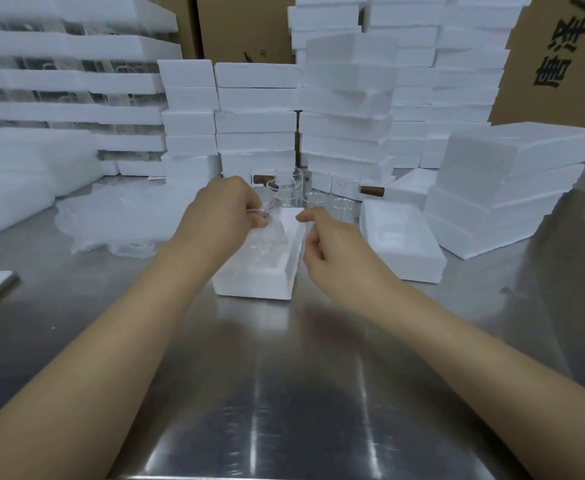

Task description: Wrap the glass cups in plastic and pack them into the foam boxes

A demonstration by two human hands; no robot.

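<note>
Here we are over the steel table (284,393), both bare forearms reaching forward. Right in front of them sits an open foam box (256,287), and the wrapped cup (267,233) is in it, crinkled plastic running down into the hollow and the upper end lifted above the far rim. The left hand (225,209) has that upper end, fingers curled round the film and a glass rim showing at its fingertips. The right hand (329,244) hovers just beside the wrap, over the box's right wall, fingers curled and thumb meeting forefinger; whether any film sits between them, we cannot tell.

Just right of this one lies a second box (408,258), open, its moulded hollow facing up. Off to the left, a loose heap of plastic sheets (118,220). Beyond the hands we spot bare cups (313,199) standing upright in a cluster, two brown handles poking out. Behind them rise stacks (256,116) of closed foam boxes, another stack (502,188) on the right, and cartons (561,57) at the very back.
</note>
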